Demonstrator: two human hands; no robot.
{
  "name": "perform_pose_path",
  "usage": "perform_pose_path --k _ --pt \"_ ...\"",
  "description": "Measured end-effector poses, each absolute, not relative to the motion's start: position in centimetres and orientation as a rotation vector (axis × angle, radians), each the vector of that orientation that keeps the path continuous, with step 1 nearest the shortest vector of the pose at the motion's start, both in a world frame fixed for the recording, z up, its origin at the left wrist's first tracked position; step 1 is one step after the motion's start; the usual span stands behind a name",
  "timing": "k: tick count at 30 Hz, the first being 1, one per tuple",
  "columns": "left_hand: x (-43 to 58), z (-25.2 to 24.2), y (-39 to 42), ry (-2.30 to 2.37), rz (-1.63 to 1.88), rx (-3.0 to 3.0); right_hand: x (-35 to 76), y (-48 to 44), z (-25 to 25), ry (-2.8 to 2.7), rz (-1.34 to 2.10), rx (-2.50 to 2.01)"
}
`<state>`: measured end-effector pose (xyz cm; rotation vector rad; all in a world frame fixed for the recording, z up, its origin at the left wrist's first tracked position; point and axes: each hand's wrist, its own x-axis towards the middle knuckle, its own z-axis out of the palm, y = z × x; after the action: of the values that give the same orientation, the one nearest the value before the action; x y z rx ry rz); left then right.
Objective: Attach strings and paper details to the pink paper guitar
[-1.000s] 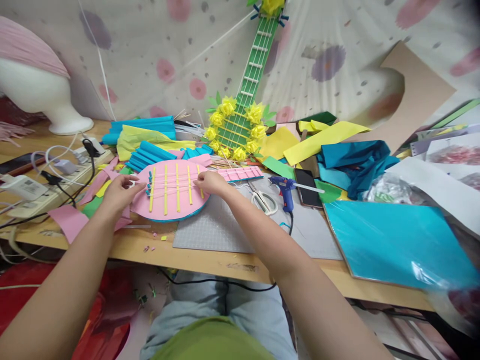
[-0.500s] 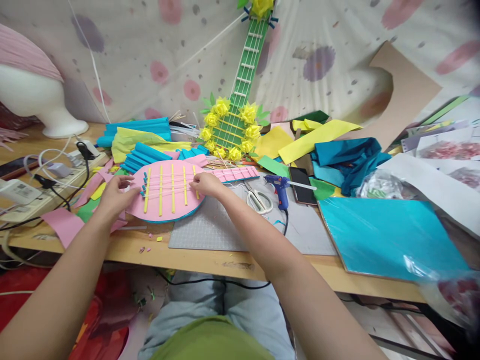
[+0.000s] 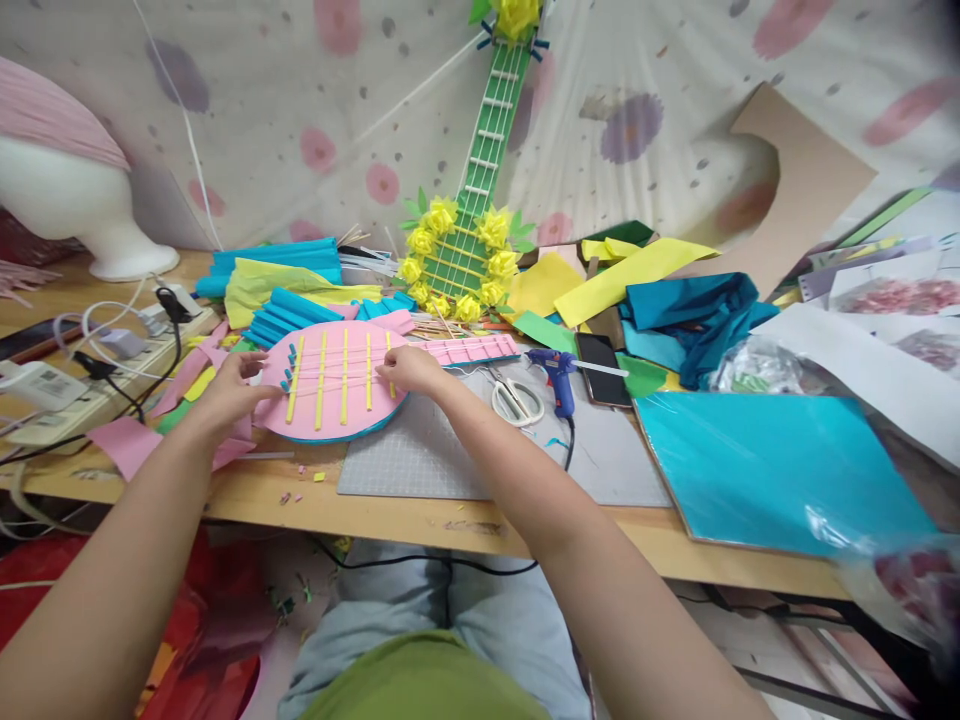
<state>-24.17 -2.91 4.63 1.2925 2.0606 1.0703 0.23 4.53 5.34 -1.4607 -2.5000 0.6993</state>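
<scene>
A pink paper guitar body (image 3: 334, 405) with yellow strips and thin white strings lies at the front left of the wooden table (image 3: 405, 515). My left hand (image 3: 229, 390) rests at its left edge by the small blue pegs, fingers curled and pinched on the strings' end. My right hand (image 3: 409, 368) sits on the body's right end, fingers bent, pressing near the last yellow strip. The pink neck (image 3: 472, 349) runs off to the right.
A green paper guitar (image 3: 465, 225) with yellow flowers leans on the backdrop. Scissors (image 3: 516, 400), a blue glue gun (image 3: 556, 380) and a phone (image 3: 606, 358) lie on the grey cutting mat (image 3: 450, 455). A teal sheet (image 3: 772, 465) lies right; a power strip (image 3: 90, 385) left.
Both hands stay on the pink guitar body with only small shifts. The camera has drifted slightly, so the scene sits a little further left.
</scene>
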Motion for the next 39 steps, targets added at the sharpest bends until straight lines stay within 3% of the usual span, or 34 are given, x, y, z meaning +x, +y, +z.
perform_pose_path --k 4,7,11,17,21,27,39 --pt "-23.0 5.7 -3.4 2.301 1.222 1.503 0.2 4.7 5.3 -2.493 0.720 -1.471" --pt "-19.6 6.6 -3.4 2.321 1.397 1.978 0.1 5.0 5.2 -2.494 0.725 -1.472" --pt "-14.3 5.9 -1.4 1.984 0.993 2.253 0.5 5.6 5.4 -2.538 0.719 -1.429" --pt "-12.1 2.8 0.9 2.041 0.552 2.485 4.7 7.5 7.0 -2.624 0.747 -1.386" --pt "-12.8 2.5 0.8 2.033 0.454 2.560 9.1 9.1 9.3 -2.703 0.796 -1.352" --pt "-13.2 2.6 1.2 1.996 0.347 2.606 15.4 10.6 12.7 -2.764 0.736 -1.644" --pt "-9.6 5.1 1.9 1.830 0.390 2.698 17.6 9.1 14.4 -2.964 0.344 -1.914"
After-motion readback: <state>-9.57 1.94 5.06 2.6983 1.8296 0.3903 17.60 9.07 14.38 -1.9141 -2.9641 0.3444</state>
